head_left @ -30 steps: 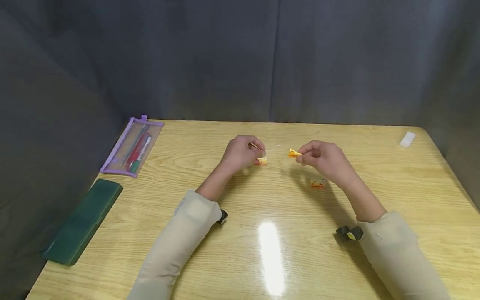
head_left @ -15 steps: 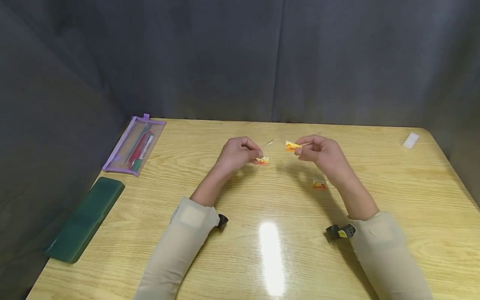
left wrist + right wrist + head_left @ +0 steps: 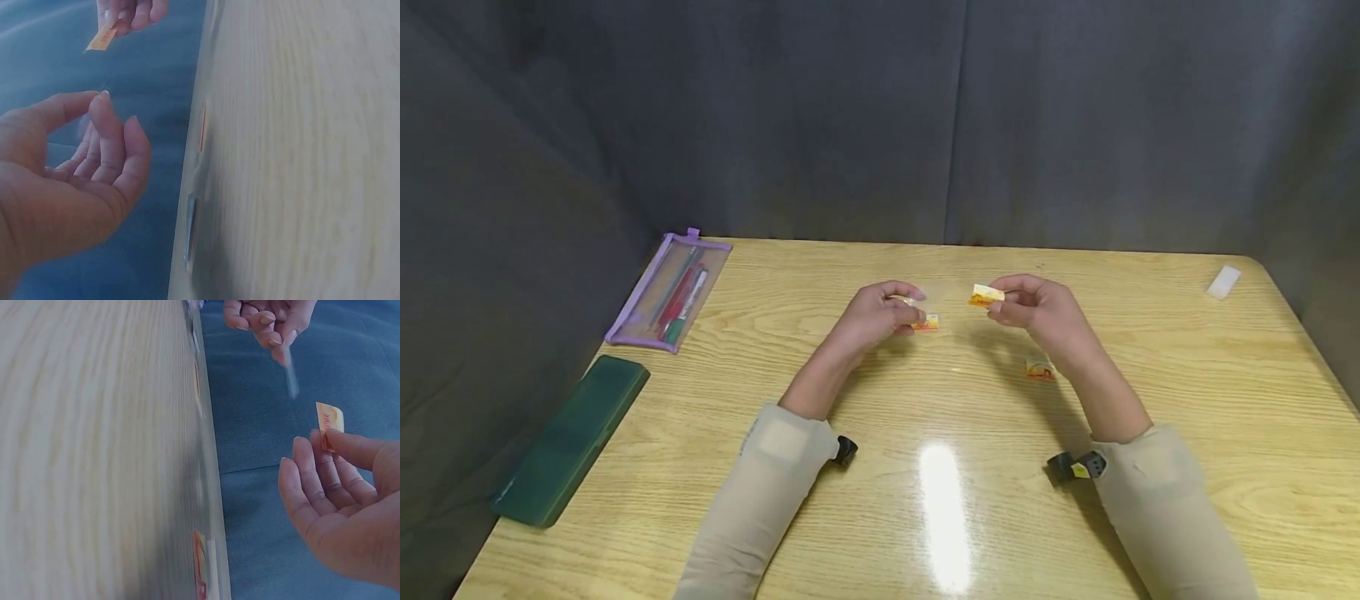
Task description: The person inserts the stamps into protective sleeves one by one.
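Note:
My right hand (image 3: pixel 1037 308) pinches a small yellow-and-orange printed piece (image 3: pixel 987 295) between thumb and fingertips, raised above the table. In the right wrist view this piece (image 3: pixel 328 425) stands up from the fingertips, lettering on its face. To the left, my left hand (image 3: pixel 880 315) pinches a thin clear strip (image 3: pixel 291 378), which hangs blurred from its fingertips in the right wrist view. A similar orange printed piece (image 3: pixel 928 322) shows just beside the left fingers, partly hidden by them. Another one (image 3: pixel 1040 369) lies on the table below the right hand.
A purple-edged mesh pouch (image 3: pixel 667 292) with pens lies at the back left, above a dark green case (image 3: pixel 571 442). Near the back right corner is a small white block (image 3: pixel 1224 282). Dark curtains border the wooden table (image 3: pixel 1000 517).
The right hand has lifted slightly and turned its printed piece to face the camera. The clear strip, which stuck out rightward from the left hand, no longer shows clearly in the head view.

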A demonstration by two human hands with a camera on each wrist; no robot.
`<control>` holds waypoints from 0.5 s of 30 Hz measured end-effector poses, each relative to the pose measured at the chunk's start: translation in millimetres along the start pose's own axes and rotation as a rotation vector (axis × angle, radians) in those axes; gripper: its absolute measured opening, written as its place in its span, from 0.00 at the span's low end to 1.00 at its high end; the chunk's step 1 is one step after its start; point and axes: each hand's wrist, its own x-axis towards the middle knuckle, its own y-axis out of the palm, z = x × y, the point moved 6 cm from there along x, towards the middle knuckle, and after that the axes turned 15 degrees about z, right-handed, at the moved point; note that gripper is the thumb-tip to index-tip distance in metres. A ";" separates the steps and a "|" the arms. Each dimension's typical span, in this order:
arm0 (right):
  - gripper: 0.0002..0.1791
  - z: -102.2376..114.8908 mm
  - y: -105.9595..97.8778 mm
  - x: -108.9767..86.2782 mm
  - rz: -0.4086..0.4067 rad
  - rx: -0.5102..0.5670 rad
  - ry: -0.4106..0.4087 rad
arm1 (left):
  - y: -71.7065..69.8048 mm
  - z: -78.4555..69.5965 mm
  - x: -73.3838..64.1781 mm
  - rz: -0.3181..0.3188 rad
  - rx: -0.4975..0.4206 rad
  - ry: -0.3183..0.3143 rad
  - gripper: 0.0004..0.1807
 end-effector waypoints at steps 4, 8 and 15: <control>0.17 -1.4 0.1 -0.4 -0.007 0.031 -0.023 | 0.6 1.6 1.2 0.004 -0.003 0.022 0.09; 0.17 -1.9 0.0 -0.1 -0.010 0.048 -0.045 | 2.0 4.1 1.8 0.012 0.005 0.019 0.08; 0.20 -4.3 0.4 1.6 -0.003 0.059 -0.032 | 4.9 8.9 2.1 0.021 -0.028 0.019 0.06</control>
